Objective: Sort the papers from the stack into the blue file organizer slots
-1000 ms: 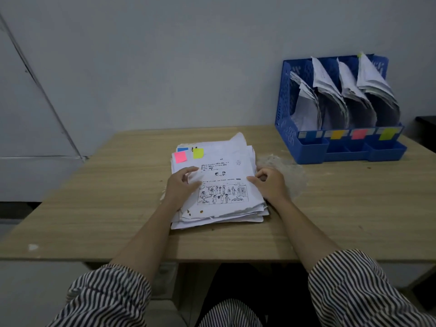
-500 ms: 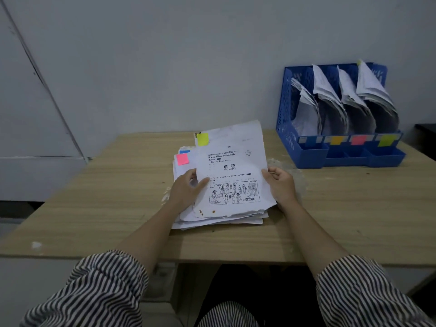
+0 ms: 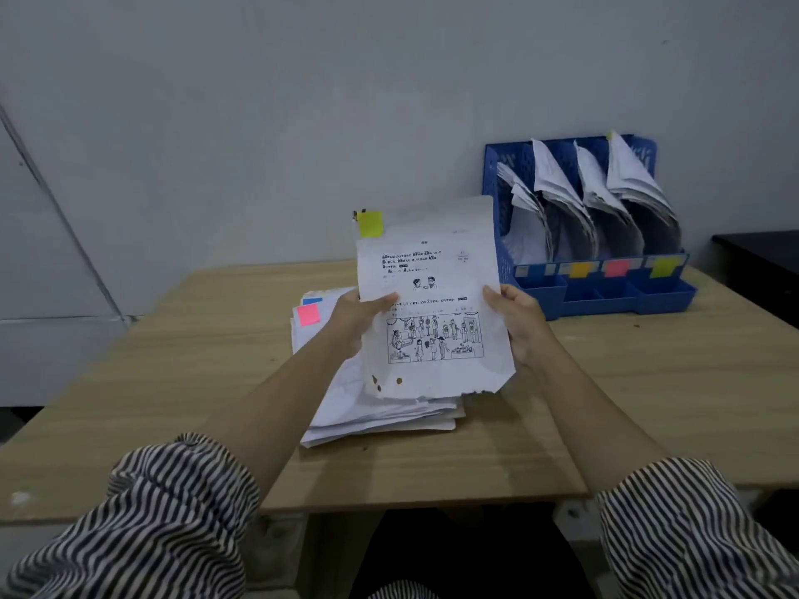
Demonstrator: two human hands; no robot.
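Observation:
I hold up a white printed sheet (image 3: 432, 296) with a cartoon drawing and a yellow sticky tab at its top left corner. My left hand (image 3: 352, 322) grips its left edge and my right hand (image 3: 516, 324) grips its right edge. Below it the paper stack (image 3: 372, 408) lies on the wooden table (image 3: 173, 382), with a pink tab (image 3: 308, 314) and a blue tab showing at its far left corner. The blue file organizer (image 3: 605, 291) stands at the back right, its slots full of papers and marked with blue, orange, pink and yellow tabs.
A grey wall rises right behind the table. A dark piece of furniture (image 3: 761, 261) sits at the far right past the organizer. The table's front edge runs just above my striped sleeves.
Both hands have lifted the top sheet with the yellow tab off the stack and raised it upright, up and a little to the right. The stack stays on the table.

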